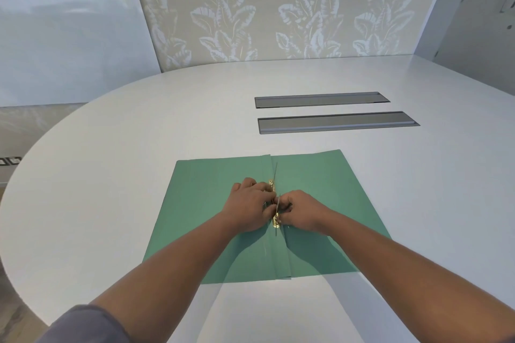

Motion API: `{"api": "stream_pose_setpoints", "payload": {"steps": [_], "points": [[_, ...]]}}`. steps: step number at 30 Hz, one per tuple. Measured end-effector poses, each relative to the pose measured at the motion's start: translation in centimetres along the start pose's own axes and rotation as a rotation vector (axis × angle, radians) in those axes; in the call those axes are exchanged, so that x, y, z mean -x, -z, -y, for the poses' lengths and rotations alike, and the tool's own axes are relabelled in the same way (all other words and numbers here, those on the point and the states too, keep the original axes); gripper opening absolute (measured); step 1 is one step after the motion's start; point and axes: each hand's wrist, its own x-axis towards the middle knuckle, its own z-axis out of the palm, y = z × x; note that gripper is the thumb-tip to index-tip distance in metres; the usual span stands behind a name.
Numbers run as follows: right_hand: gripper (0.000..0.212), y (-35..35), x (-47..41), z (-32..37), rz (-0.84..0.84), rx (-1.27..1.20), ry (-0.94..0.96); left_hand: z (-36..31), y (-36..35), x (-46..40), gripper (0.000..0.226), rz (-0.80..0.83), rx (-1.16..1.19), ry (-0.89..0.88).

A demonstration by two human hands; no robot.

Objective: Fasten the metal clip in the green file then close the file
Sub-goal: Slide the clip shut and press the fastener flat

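The green file (206, 198) lies open and flat on the white table, its spine fold running away from me down the middle. A brass metal clip (272, 185) sits along that fold, with a thin metal prong sticking up and away from it. My left hand (249, 207) rests on the left of the fold, fingers pressing on the clip. My right hand (302, 210) meets it from the right, with fingertips pinched on the clip's lower part. Most of the clip is hidden under my fingers.
Two long grey recessed cable trays (320, 99) (337, 122) are set into the white table (139, 147) beyond the file. A leaf-patterned wall panel stands behind the table's far edge. The table's rounded edge curves off to my left.
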Motion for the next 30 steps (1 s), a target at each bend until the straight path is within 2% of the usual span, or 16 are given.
{"api": "stream_pose_setpoints", "payload": {"steps": [3, 8, 10, 13, 19, 22, 25, 27, 30], "points": [[0.009, 0.3, 0.0, -0.2, 0.032, -0.062, -0.006, 0.5, -0.7, 0.4, 0.042, -0.024, 0.092, 0.018], [0.007, 0.5, -0.1, -0.4, 0.003, -0.552, -0.149, 0.8, -1.6, 0.6, 0.045, -0.056, 0.174, 0.051], [0.015, 0.6, -0.2, -0.1, -0.010, -0.604, -0.185, 0.9, -1.8, 0.6, 0.042, -0.068, 0.219, 0.065], [0.029, 0.5, 0.0, 0.9, 0.015, -0.497, -0.230, 1.2, -1.9, 0.5, 0.041, -0.067, 0.272, 0.083], [0.014, 0.5, 0.6, 2.6, 0.125, -0.376, -0.292, 1.3, -2.0, 0.4, 0.054, -0.070, 0.307, 0.105], [0.016, 0.6, 1.0, 2.5, 0.081, -0.286, -0.275, 1.4, -2.2, 0.3, 0.053, -0.082, 0.311, 0.112], [0.010, 0.8, 1.3, 2.5, 0.002, 0.014, -0.187, 1.4, -2.3, 0.3, 0.052, -0.077, 0.311, 0.109], [0.015, 0.7, 1.4, 2.8, -0.026, 0.295, -0.085, 1.4, -2.3, 0.2, 0.051, -0.080, 0.313, 0.109], [0.026, 0.3, 1.7, 3.4, 0.000, 0.488, -0.024, 1.4, -2.3, 0.3, 0.049, -0.083, 0.309, 0.111]]}}
